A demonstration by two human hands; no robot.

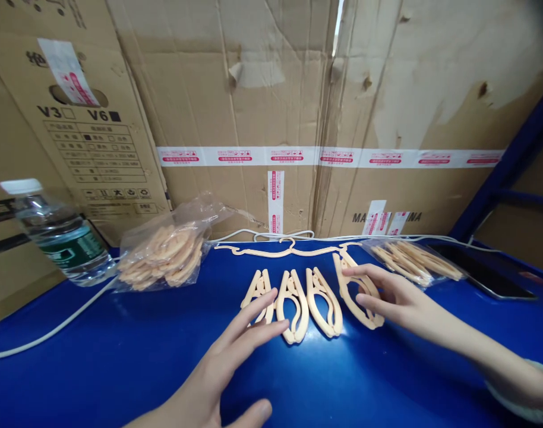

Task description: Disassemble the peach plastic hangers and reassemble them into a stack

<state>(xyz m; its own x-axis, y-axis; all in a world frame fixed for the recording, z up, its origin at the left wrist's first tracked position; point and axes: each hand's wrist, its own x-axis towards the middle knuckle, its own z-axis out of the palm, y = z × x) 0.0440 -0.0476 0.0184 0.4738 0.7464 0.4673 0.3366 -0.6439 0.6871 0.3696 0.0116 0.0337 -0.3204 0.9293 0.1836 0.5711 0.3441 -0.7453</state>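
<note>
Plastic clips [334,328], left hand [222,368] touching, right hand [390,297] touching

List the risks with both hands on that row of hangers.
The left hand rests its fingers on the two left hangers; a sweep could knock the row askew. The right hand covers the end hanger, which lies tilted, and might push it into its neighbour. The cable behind could snag a piece.

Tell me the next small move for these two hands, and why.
Probably close the right hand on the rightmost peach plastic hanger piece: its fingers rest on it, and it lies askew from the three neighbouring pieces beside the left hand.
</note>
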